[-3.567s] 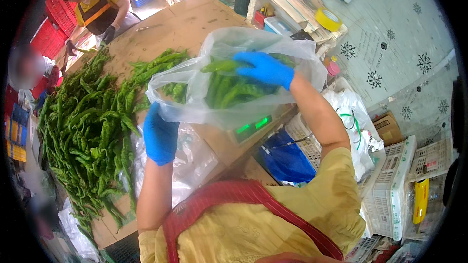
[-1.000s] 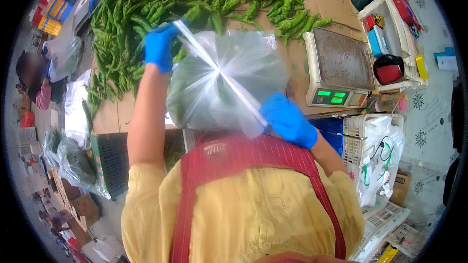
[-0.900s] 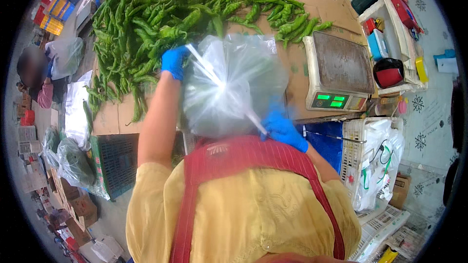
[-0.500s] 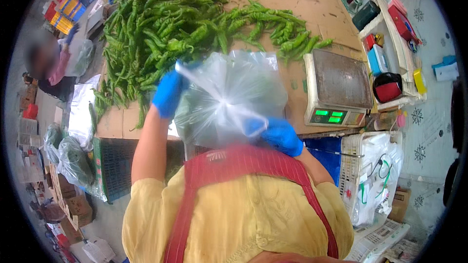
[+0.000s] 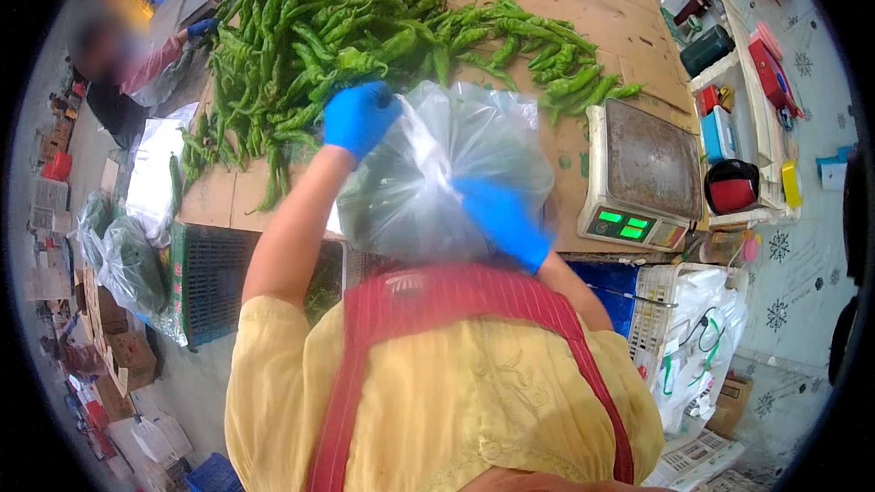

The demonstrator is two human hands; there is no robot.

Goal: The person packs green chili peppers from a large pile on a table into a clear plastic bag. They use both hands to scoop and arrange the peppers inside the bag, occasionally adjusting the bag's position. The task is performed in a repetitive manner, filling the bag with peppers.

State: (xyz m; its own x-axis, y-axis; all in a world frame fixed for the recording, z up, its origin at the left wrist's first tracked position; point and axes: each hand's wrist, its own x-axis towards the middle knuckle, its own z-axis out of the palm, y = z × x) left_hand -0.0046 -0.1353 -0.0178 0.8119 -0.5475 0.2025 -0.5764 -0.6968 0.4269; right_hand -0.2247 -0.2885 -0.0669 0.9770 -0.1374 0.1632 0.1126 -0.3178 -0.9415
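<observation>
A clear plastic bag (image 5: 492,150) with dim green contents sits on the table in front of my chest, its neck gathered into a twisted knot. My left hand (image 5: 363,118), in a blue glove, is closed at the bag's far left, gripping one end of its gathered neck. At the knot is my blue-gloved right hand (image 5: 503,220), its fingers pinched on the plastic and slightly blurred. Just beyond the bag lies a large heap of long green peppers (image 5: 328,32), with a smaller spread of them reaching right.
A weighing scale (image 5: 652,164) with a lit green display stands to the right. Beside it are a white tray of small items (image 5: 743,109) and a crate of plastic bags (image 5: 702,328). Another person (image 5: 137,73) reaches toward the peppers from the left. Filled bags (image 5: 128,260) lie lower left.
My left hand has pulled up and right with the bag's end. My right hand has moved in to the knot, which looks tighter. The other person's arm now reaches to the peppers.
</observation>
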